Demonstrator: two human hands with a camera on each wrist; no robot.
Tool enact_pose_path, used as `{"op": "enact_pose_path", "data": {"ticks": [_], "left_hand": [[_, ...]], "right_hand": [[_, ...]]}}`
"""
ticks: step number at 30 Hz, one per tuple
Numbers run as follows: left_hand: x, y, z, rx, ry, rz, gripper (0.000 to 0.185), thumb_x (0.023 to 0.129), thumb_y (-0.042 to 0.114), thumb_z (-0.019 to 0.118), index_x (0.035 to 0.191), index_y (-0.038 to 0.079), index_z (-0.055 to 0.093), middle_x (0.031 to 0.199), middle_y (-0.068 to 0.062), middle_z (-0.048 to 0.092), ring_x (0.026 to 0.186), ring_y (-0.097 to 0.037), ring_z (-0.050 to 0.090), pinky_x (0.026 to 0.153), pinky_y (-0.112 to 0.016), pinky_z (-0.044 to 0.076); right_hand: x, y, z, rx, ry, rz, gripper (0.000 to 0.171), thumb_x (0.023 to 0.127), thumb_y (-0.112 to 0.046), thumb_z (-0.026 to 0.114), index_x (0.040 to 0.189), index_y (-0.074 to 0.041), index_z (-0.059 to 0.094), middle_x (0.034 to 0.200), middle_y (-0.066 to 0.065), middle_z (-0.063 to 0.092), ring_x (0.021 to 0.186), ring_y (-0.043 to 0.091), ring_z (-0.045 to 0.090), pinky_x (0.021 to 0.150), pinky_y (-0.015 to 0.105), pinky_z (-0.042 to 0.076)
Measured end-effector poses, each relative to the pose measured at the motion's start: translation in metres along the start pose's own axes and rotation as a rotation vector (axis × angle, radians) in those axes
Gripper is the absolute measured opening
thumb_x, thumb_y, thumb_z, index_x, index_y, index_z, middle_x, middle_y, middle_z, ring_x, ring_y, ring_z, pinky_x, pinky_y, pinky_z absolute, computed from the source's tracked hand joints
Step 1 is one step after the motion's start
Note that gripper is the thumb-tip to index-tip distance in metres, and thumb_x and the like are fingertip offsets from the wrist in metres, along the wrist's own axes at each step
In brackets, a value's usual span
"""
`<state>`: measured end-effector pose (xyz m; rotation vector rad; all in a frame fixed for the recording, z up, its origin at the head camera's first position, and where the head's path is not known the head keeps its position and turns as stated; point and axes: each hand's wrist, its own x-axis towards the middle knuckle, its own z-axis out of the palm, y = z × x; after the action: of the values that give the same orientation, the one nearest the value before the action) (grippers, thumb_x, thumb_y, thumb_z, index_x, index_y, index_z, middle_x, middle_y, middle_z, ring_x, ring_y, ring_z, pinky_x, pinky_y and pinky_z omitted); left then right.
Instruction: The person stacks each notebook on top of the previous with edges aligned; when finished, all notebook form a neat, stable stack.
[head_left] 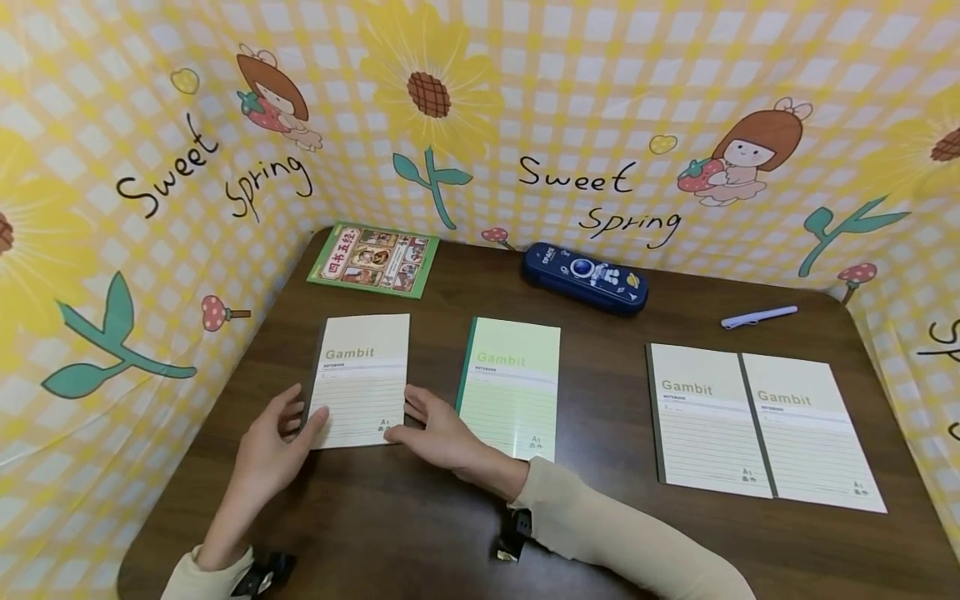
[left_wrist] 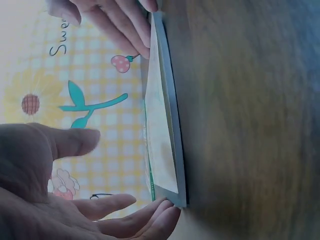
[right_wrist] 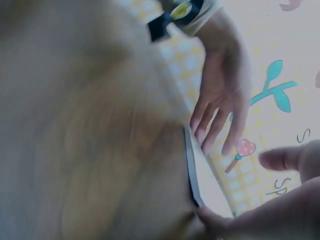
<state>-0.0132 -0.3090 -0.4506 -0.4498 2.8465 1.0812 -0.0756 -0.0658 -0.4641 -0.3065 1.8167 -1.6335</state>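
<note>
A cream notebook with a dark spine and "Gambit" on its cover lies at the left of the dark table, between both hands. The left hand is at its spine side; in the left wrist view, the fingertips touch the notebook's edge while the thumb stands away from the cover. At the opposite side is the right hand, its fingers extended along the edge. In the right wrist view, a fingertip of that hand meets the notebook, its thumb raised apart. Neither thumb closes on the cover.
A green notebook lies just right of the right hand, partly behind its wrist. Two cream notebooks lie side by side farther right. Toward the back are a green-bordered book, a blue pencil case and a pale pen.
</note>
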Motion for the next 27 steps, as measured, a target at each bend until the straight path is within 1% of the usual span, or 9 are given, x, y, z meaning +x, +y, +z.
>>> {"op": "enact_pose_path", "data": {"ticks": [3,5,7,8,11,14,18,23,27], "left_hand": [[0.002,-0.004,-0.004,-0.032,-0.016,-0.006,0.073,0.107,0.04,0.057,0.158,-0.007,0.033,0.141,-0.038,0.057,0.12,-0.05,0.064,0.087,-0.043,0.061],[0.003,-0.006,-0.007,-0.059,-0.045,-0.031,0.071,0.107,0.037,0.057,0.158,-0.007,0.034,0.142,-0.036,0.058,0.12,-0.048,0.065,0.081,-0.028,0.058],[0.004,-0.009,-0.008,-0.112,-0.084,-0.071,0.07,0.108,0.034,0.057,0.159,-0.007,0.033,0.143,-0.036,0.057,0.119,-0.042,0.066,0.076,-0.018,0.053],[0.004,-0.01,-0.009,-0.14,-0.103,-0.092,0.068,0.108,0.032,0.057,0.16,-0.006,0.032,0.144,-0.035,0.057,0.116,-0.035,0.068,0.075,-0.015,0.052],[0.003,-0.013,-0.01,-0.227,-0.146,-0.141,0.065,0.108,0.024,0.057,0.16,-0.006,0.031,0.146,-0.036,0.054,0.104,-0.008,0.069,0.077,-0.016,0.055],[0.0,-0.017,-0.011,-0.265,-0.166,-0.147,0.061,0.107,0.017,0.057,0.159,-0.008,0.033,0.145,-0.037,0.053,0.092,0.012,0.061,0.079,-0.017,0.058],[-0.001,-0.021,-0.012,-0.279,-0.171,-0.143,0.059,0.105,0.014,0.061,0.156,-0.007,0.04,0.14,-0.032,0.055,0.09,0.01,0.06,0.077,-0.018,0.057],[0.002,-0.023,-0.011,-0.336,-0.205,-0.191,0.061,0.104,0.017,0.064,0.157,-0.003,0.041,0.138,-0.024,0.055,0.092,0.003,0.063,0.078,-0.023,0.058],[0.003,-0.021,-0.009,-0.38,-0.214,-0.204,0.064,0.103,0.018,0.066,0.158,0.0,0.039,0.14,-0.02,0.056,0.095,0.003,0.063,0.08,-0.023,0.058]], "right_hand": [[0.002,-0.002,0.001,0.208,0.071,0.075,0.079,0.094,-0.013,0.07,0.162,-0.001,0.031,0.166,0.018,0.039,0.152,0.033,0.044,0.118,0.049,0.046],[0.004,-0.004,-0.001,0.309,0.107,0.116,0.079,0.093,-0.01,0.07,0.161,0.0,0.032,0.164,0.018,0.042,0.148,0.033,0.049,0.115,0.051,0.048],[0.005,-0.005,-0.002,0.354,0.136,0.139,0.077,0.093,-0.007,0.07,0.16,0.001,0.034,0.16,0.02,0.046,0.141,0.032,0.056,0.111,0.051,0.051],[0.005,-0.005,-0.002,0.36,0.146,0.145,0.076,0.092,-0.006,0.07,0.159,0.002,0.035,0.157,0.02,0.048,0.137,0.032,0.059,0.109,0.05,0.053],[0.006,-0.005,-0.003,0.362,0.163,0.15,0.074,0.091,-0.002,0.071,0.157,0.003,0.038,0.15,0.022,0.052,0.124,0.029,0.066,0.103,0.047,0.058],[0.006,-0.003,-0.003,0.347,0.165,0.13,0.074,0.089,0.003,0.071,0.155,0.005,0.04,0.143,0.023,0.055,0.111,0.025,0.069,0.094,0.042,0.061],[0.007,-0.001,-0.004,0.321,0.159,0.075,0.072,0.085,0.011,0.069,0.152,0.008,0.044,0.133,0.023,0.059,0.1,0.018,0.067,0.088,0.037,0.063],[0.009,0.0,-0.011,0.31,0.147,0.04,0.065,0.083,0.015,0.068,0.146,0.007,0.053,0.12,0.02,0.061,0.088,0.013,0.066,0.084,0.035,0.064],[0.006,-0.001,-0.017,0.297,0.134,0.017,0.064,0.083,0.015,0.07,0.145,0.006,0.056,0.118,0.02,0.062,0.089,0.013,0.069,0.084,0.036,0.064]]}}
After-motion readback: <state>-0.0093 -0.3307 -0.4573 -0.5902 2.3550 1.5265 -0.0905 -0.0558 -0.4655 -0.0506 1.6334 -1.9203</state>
